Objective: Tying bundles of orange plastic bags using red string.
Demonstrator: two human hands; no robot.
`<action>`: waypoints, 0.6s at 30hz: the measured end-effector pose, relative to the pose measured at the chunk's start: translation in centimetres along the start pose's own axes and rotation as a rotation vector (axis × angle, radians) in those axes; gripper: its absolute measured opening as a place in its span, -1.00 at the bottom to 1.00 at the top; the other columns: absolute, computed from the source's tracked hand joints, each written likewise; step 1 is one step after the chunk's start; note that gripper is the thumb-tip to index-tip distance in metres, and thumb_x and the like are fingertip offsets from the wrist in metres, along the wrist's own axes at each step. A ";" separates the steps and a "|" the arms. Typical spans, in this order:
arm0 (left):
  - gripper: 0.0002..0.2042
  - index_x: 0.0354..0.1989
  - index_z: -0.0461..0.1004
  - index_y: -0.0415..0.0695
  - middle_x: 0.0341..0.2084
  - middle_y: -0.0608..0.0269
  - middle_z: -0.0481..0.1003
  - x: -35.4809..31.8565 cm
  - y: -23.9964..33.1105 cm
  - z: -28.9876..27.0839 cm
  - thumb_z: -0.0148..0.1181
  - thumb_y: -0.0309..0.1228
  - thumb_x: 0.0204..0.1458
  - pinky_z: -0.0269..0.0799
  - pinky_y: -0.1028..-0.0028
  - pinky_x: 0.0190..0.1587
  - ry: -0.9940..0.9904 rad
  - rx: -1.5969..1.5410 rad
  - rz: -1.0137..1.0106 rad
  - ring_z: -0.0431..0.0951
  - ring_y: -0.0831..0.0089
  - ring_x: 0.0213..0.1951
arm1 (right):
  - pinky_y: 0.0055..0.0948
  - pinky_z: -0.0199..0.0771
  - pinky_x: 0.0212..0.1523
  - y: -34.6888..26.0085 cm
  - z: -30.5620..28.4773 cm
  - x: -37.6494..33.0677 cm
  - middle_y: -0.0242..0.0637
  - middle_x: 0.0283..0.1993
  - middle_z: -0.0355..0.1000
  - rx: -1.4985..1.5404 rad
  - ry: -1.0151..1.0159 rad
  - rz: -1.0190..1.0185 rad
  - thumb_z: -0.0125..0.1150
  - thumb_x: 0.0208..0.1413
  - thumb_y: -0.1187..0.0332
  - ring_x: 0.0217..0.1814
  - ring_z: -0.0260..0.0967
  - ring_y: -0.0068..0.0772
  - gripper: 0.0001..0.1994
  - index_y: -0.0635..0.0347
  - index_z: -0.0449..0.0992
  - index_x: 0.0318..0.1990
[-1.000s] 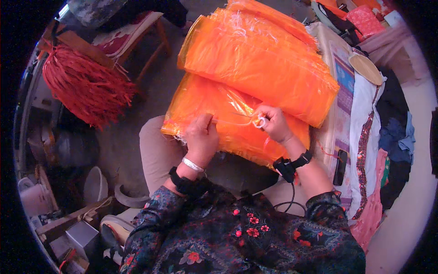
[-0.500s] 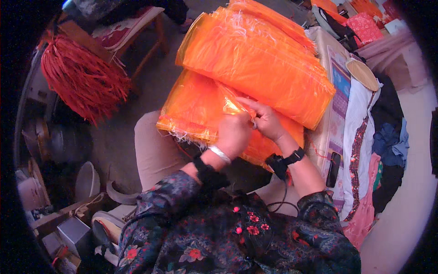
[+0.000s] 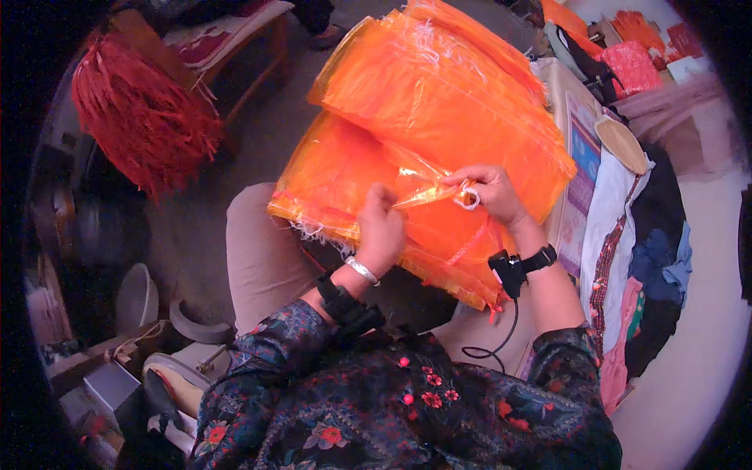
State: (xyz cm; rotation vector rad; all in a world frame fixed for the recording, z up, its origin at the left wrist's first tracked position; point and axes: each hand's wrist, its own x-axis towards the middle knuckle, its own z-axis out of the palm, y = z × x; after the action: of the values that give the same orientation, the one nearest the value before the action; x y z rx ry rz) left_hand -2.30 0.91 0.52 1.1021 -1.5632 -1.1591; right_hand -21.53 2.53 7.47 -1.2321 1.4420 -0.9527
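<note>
A stack of sheer orange fabric bags (image 3: 337,184) lies across my lap. My left hand (image 3: 382,227) presses and pinches the top bag near its middle. My right hand (image 3: 487,194) grips the same bag's lifted edge, with a loop of white drawstring (image 3: 468,197) at its fingertips. A second, bigger pile of orange bags (image 3: 439,94) rests just beyond, on a table edge. Both wrists wear dark bands; a silver bangle sits on the left one.
A bundle of red tassels (image 3: 145,117) hangs at the left by a wooden stool (image 3: 251,39). Cloth-covered surface with a round woven lid (image 3: 623,145) and heaped clothes stands to the right. Bowls and boxes (image 3: 137,294) clutter the floor lower left.
My left hand slid right along the top bag toward my right hand, and together they have lifted its edge. The view has shifted slightly.
</note>
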 end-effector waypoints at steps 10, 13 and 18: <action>-0.73 -0.30 0.24 -0.21 -0.39 0.19 0.39 0.3 -0.5 -0.9 -0.13 -0.74 -0.23 0.32 0.53 -0.58 0.028 -0.626 -0.419 0.41 0.45 -0.53 | -0.57 0.27 -0.58 -1.8 0.9 0.2 -0.30 -0.63 0.39 -0.558 -0.216 0.015 -0.03 -0.15 0.47 -0.60 0.30 -0.58 -0.79 0.16 0.54 -0.36; -0.75 -0.30 0.25 -0.23 -0.43 0.07 0.42 0.0 -1.2 0.0 -0.10 -0.72 -0.22 0.35 0.42 -0.50 0.053 -0.351 -0.097 0.44 0.30 -0.52 | -0.57 0.27 -0.56 -3.4 1.7 0.2 -0.32 -0.60 0.38 -0.663 -0.226 0.075 -0.07 -0.18 0.54 -0.58 0.29 -0.60 -0.73 0.19 0.51 -0.29; -0.74 -0.28 0.26 -0.25 -0.52 -0.06 0.40 -0.3 3.7 1.4 -0.06 -0.70 -0.22 0.34 0.26 -0.36 -0.210 0.016 0.119 0.44 0.03 -0.40 | -0.60 0.27 -0.54 -0.5 3.2 0.4 -0.40 -0.57 0.38 -0.736 -0.210 -0.266 -0.13 -0.20 0.61 -0.58 0.27 -0.64 -0.62 0.21 0.45 -0.16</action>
State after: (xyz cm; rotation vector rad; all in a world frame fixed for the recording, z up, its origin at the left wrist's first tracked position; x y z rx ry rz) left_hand -4.16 2.13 3.80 0.9064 -1.7769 -1.2140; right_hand -18.29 2.18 7.24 -2.0330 1.5305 -0.4277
